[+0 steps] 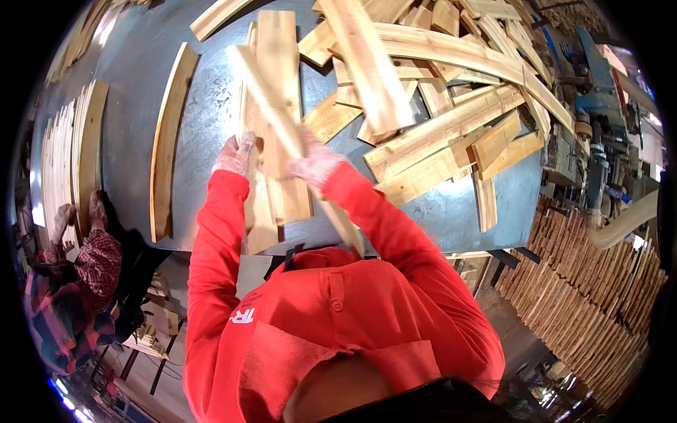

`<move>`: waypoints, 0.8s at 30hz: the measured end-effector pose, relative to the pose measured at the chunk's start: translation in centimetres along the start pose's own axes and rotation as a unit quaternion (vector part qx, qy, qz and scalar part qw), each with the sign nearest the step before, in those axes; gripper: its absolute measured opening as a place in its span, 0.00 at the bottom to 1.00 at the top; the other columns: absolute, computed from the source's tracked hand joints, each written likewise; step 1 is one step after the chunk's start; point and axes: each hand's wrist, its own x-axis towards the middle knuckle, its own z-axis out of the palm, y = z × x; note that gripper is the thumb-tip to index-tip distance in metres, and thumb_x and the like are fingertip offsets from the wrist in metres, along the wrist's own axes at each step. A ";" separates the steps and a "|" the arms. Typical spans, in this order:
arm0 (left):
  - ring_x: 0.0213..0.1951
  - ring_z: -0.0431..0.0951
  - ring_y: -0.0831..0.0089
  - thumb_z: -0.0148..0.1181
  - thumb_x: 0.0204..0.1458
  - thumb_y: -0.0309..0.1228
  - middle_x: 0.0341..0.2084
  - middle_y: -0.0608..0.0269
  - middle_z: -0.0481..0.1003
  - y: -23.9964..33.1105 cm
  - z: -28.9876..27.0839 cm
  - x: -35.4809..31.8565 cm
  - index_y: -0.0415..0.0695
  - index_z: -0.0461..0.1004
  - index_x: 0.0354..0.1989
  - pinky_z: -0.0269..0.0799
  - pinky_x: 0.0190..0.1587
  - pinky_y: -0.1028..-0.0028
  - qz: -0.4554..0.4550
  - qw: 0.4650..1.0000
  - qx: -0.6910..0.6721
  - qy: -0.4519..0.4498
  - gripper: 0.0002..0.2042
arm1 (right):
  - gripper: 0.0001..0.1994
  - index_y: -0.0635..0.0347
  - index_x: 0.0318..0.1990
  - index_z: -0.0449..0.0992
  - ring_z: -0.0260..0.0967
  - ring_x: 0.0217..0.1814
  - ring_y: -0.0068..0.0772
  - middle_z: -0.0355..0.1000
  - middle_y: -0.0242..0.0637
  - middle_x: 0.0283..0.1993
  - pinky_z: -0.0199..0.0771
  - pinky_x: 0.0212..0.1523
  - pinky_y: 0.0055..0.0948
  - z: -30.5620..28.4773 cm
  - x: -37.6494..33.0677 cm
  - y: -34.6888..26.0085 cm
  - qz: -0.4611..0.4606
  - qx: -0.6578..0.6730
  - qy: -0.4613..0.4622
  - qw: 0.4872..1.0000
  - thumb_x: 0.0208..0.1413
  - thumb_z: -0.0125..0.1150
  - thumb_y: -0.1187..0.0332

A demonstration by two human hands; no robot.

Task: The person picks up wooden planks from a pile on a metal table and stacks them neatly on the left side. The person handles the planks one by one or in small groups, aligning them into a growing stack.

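- One blurred plank (266, 102) slants over the boards, its far end up and to the left, its near end close to the person's body.
- At least two flat boards (281, 70) lie lengthwise beneath it on one blue-grey metal table (127, 155).
- One lone board (168, 151) lies farther left, apart from the others.
- At the far left, a row of boards (74, 144) stands packed side by side, too tight to count exactly.
- To the right spreads a heap of planks (448, 132), overlapping beyond a sure count.
- White lettering (243, 316) marks the chest of the red shirt (303, 296).
- The two hands are apart. The right hand (314, 161) is closed around the blurred plank.
- The left hand (236, 154), fingers part-curled, is at the flat boards' left edge; whether it grips, I cannot tell.
- A co-worker's two hands (97, 213) are at the row's near end.
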 end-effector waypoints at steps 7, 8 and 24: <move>0.42 0.78 0.58 0.66 0.46 0.48 0.41 0.48 0.77 4.4 2.6 -3.5 0.39 0.70 0.53 0.71 0.46 0.63 -0.066 0.990 -0.124 0.019 0.30 | 0.29 0.64 0.64 0.54 0.70 0.46 0.39 0.70 0.49 0.45 0.71 0.46 0.31 -0.3 3.9 0.0 0.074 0.060 0.031 0.995 0.57 0.55 0.65; 0.40 0.78 0.59 0.66 0.47 0.46 0.38 0.50 0.78 0.4 1.9 -2.4 0.38 0.71 0.50 0.71 0.45 0.64 -0.060 0.997 -0.024 0.045 0.27 | 0.34 0.65 0.65 0.51 0.69 0.50 0.43 0.69 0.52 0.49 0.69 0.51 0.32 0.9 4.6 -0.7 0.053 0.069 0.023 0.996 0.56 0.57 0.62; 0.51 0.72 0.46 0.66 0.41 0.43 0.54 0.41 0.66 5.9 3.8 -10.9 0.44 0.44 0.68 0.71 0.51 0.58 -0.104 0.958 0.245 0.110 0.48 | 0.50 0.63 0.69 0.45 0.55 0.69 0.51 0.56 0.56 0.67 0.62 0.60 0.46 -5.5 17.6 -11.6 0.141 -0.522 0.273 0.796 0.46 0.65 0.44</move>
